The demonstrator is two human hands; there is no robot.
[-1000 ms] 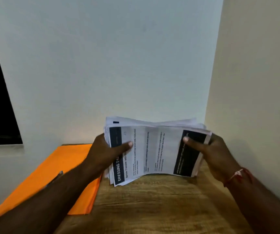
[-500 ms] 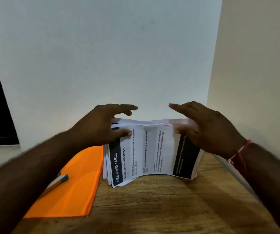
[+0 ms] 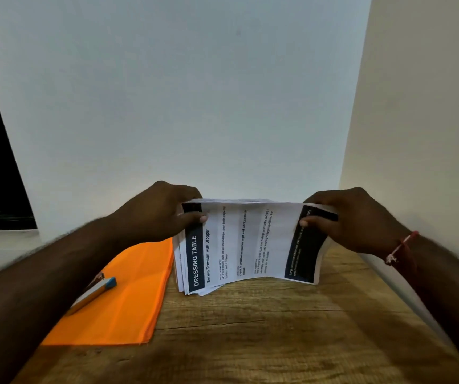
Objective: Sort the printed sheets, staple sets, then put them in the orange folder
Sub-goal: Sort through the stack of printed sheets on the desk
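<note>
The left hand (image 3: pixel 156 214) and right hand (image 3: pixel 358 220) each pinch an upper corner of the stack of printed sheets (image 3: pixel 250 245), thumbs on the front page. Its lower edge rests on the wooden table (image 3: pixel 250 328), just right of the orange folder (image 3: pixel 128 295) bearing the stapler (image 3: pixel 95 292). A looser pinch and gentle taps should square the edges. Forearms converge, knuckles up.

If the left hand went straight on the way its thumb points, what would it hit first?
The stack of printed sheets it grips: the left hand points rightward along the front sheet, with the right hand next, though depth is unclear.
</note>
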